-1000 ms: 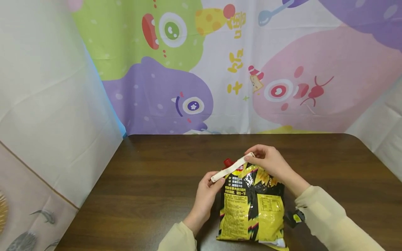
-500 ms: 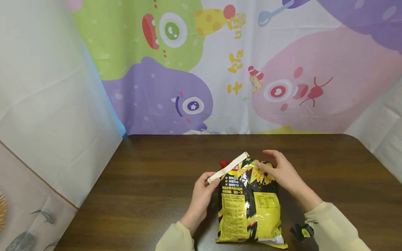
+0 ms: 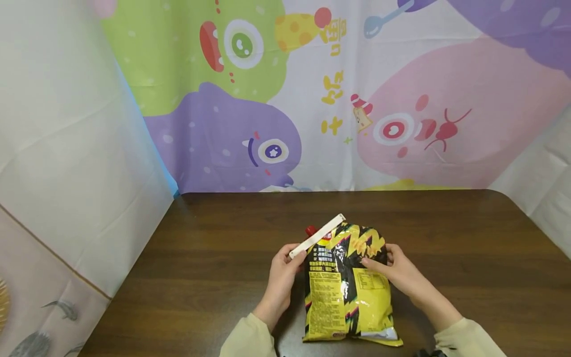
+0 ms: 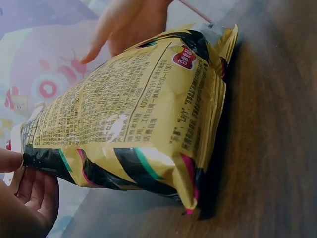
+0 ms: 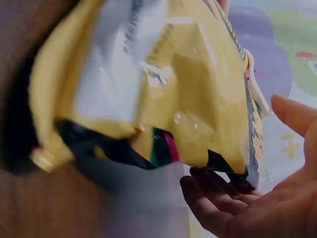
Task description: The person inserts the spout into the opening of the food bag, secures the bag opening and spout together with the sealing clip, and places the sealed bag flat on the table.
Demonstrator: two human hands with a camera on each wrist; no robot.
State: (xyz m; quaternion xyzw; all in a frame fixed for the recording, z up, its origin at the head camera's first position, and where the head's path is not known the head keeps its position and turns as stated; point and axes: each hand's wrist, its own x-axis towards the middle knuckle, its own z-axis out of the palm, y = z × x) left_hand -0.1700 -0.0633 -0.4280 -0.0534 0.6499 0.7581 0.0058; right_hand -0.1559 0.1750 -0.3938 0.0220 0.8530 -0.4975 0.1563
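A yellow and black chip bag [image 3: 330, 302] stands on its bottom edge, tilted, its printed back toward me. Along its top left corner lies a white bag clip [image 3: 317, 235], with a red cap [image 3: 311, 230] poking out behind it. My left hand [image 3: 282, 277] pinches the lower end of the clip together with the bag's corner. On the other side, my right hand [image 3: 408, 277] is at the bag's right edge. Its fingers [image 5: 213, 203] reach behind that edge, while the thumb [image 5: 292, 114] is held off the front face in the right wrist view.
The bag is on a dark brown wooden table [image 3: 200, 277]. A cartoon-printed curtain [image 3: 250, 119] hangs at the table's back edge, and pale cloth [image 3: 80, 124] hangs on the left. A black object [image 3: 430, 353] shows at the bottom edge by the right sleeve.
My right hand has let go of the clip's upper end and moved down to the bag's right side. Bag and clip have shifted slightly left, with my left hand still on them.
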